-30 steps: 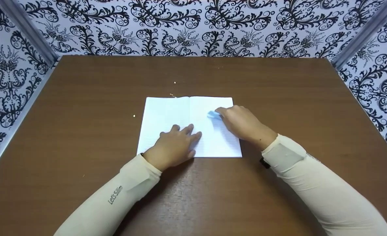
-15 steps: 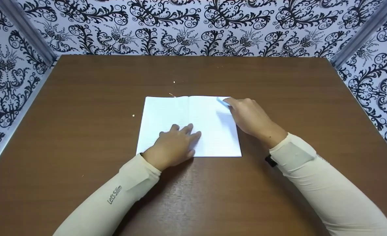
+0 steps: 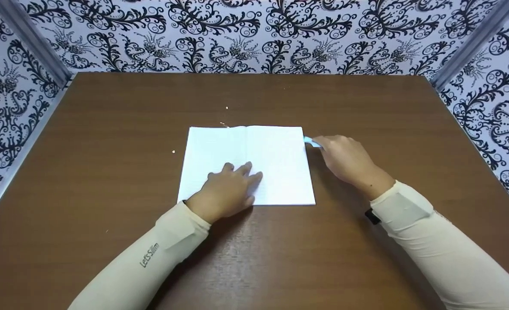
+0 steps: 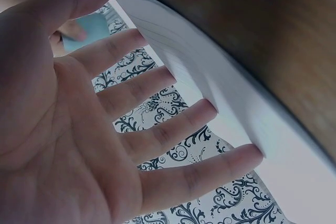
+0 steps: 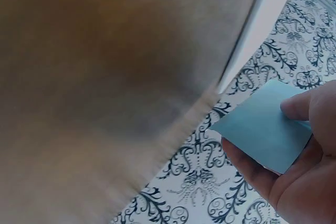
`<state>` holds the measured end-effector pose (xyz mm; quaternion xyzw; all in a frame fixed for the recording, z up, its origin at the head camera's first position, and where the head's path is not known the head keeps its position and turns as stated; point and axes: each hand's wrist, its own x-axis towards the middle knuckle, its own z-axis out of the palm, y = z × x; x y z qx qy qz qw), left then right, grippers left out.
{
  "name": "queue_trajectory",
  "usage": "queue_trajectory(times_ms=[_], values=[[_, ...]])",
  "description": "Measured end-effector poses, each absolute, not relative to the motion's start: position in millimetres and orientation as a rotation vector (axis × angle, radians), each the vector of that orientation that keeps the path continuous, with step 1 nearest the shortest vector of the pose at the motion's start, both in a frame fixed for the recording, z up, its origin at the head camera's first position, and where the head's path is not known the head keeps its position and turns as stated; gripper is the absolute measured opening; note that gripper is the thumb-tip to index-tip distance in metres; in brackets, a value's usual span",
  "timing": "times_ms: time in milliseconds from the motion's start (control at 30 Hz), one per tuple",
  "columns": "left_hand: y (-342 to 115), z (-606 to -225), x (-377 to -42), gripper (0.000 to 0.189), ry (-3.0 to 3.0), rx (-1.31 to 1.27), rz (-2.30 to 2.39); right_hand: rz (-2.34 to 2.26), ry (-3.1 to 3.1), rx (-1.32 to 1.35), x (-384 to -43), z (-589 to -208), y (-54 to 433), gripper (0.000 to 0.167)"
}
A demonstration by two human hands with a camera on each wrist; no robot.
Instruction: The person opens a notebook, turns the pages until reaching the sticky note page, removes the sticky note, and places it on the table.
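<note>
An open notebook with white pages lies on the table. My left hand rests on its lower middle, fingers spread; in the left wrist view the fingertips touch the page and the thumb is at the notebook's edge. Just past the right edge of the notebook, my right hand pinches a light-blue square sticky note between thumb and fingers. In the head view only a strip of the note shows; the hand covers the rest.
The brown wooden table spreads around the notebook. Small pale specks lie beyond and left of it, one speck among them. Walls with black-and-white scroll paper stand at the back and both sides.
My right hand has moved rightward with the sticky note, from over the right page, past its upper corner, to beyond the notebook's edge. The left hand has stayed in place.
</note>
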<state>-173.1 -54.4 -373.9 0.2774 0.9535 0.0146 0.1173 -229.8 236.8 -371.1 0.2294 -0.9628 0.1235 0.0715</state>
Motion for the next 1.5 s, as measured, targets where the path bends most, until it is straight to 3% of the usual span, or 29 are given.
queue_trajectory(times_ms=[533,800,1067,1500], values=[[-53,-372,-172,0.059,2.791,0.797,0.041,0.274,-2.982,0.751,-220,-380,256,0.027],[-52,-372,-172,0.059,2.798,0.805,0.040,0.252,-3.090,0.772,-213,-379,254,0.037],[-53,-374,-173,0.060,2.784,0.787,0.057,0.119,-3.252,0.711,-206,-377,248,0.058],[-54,-374,-171,0.059,2.817,0.816,0.065,0.185,-3.326,0.619,-208,-380,238,0.066]])
